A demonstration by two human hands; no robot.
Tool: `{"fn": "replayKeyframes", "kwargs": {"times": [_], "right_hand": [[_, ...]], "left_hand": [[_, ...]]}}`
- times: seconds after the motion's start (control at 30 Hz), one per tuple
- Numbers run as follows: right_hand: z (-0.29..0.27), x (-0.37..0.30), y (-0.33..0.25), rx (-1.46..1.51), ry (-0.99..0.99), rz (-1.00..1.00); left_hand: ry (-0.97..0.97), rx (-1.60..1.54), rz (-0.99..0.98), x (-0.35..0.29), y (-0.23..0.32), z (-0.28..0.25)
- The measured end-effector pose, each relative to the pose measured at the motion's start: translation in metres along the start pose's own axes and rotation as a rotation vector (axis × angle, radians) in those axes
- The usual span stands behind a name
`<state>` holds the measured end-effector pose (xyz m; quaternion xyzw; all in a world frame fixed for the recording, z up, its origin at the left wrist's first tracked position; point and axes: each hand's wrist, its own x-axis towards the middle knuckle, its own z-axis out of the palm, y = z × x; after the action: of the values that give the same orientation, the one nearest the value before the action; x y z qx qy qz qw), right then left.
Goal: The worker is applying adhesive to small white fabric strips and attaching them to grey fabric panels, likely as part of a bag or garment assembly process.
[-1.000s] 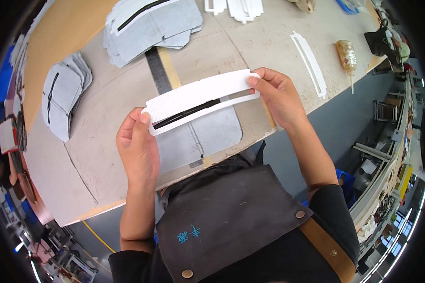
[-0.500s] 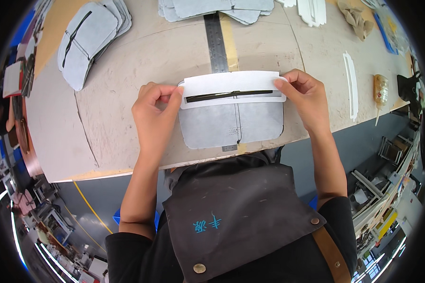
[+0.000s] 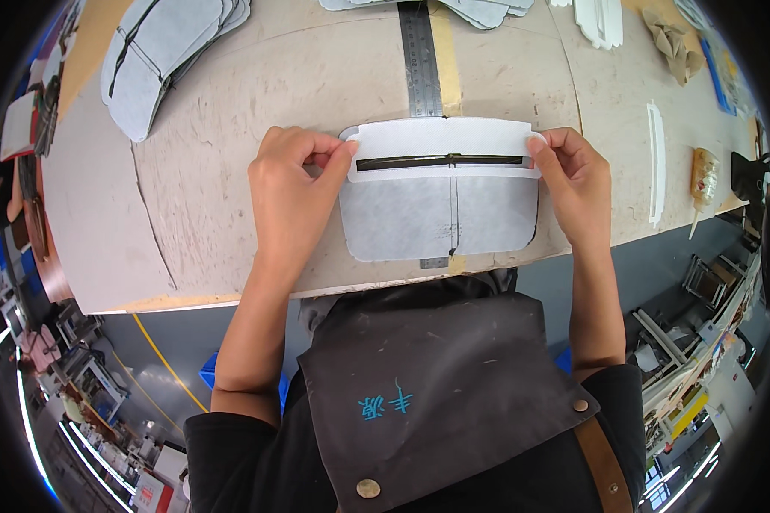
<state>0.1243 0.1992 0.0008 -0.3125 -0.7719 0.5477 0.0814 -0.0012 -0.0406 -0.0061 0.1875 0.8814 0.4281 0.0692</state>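
A white slotted strip [image 3: 445,137] lies across the upper part of a grey rounded panel [image 3: 398,214] close to the table's near edge. Through the strip's long slot shows a black band [image 3: 411,162]. My left hand [image 3: 295,192] pinches the strip's left end between thumb and finger. At the other end, my right hand [image 3: 576,184] has thumb and fingers closed on the strip's right corner. Below the slot, a thin dark double line runs down the panel's middle. The panel's upper corners show a little beyond the strip.
A metal ruler [image 3: 419,68] runs under the panel beside yellow tape [image 3: 449,68]. Stacked grey panels [image 3: 167,43] lie far left, others [image 3: 479,10] at the back. A loose white strip [image 3: 655,162], a glue bottle [image 3: 704,175] and crumpled brown paper [image 3: 672,47] are on the right.
The strip now lies squarer over the panel, and its slot frames the black band more evenly. Both hands still pinch its ends. The whole view has shifted slightly.
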Motion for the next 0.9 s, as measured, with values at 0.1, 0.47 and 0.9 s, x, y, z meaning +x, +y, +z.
{"fn": "replayKeyframes", "kwargs": {"times": [0.1, 0.47, 0.9], "right_hand": [[0.0025, 0.0015, 0.0058, -0.067, 0.031, -0.048], [0.0083, 0.0018, 0.0027, -0.192, 0.089, -0.110], [0.0092, 0.0027, 0.0020, -0.238, 0.107, -0.110]], "left_hand": [[0.000, 0.037, 0.014, 0.0004, -0.0005, 0.0007], [0.026, 0.031, 0.052, -0.0011, -0.0024, 0.0027], [0.055, 0.068, 0.099, -0.0027, -0.0037, 0.0055]]}}
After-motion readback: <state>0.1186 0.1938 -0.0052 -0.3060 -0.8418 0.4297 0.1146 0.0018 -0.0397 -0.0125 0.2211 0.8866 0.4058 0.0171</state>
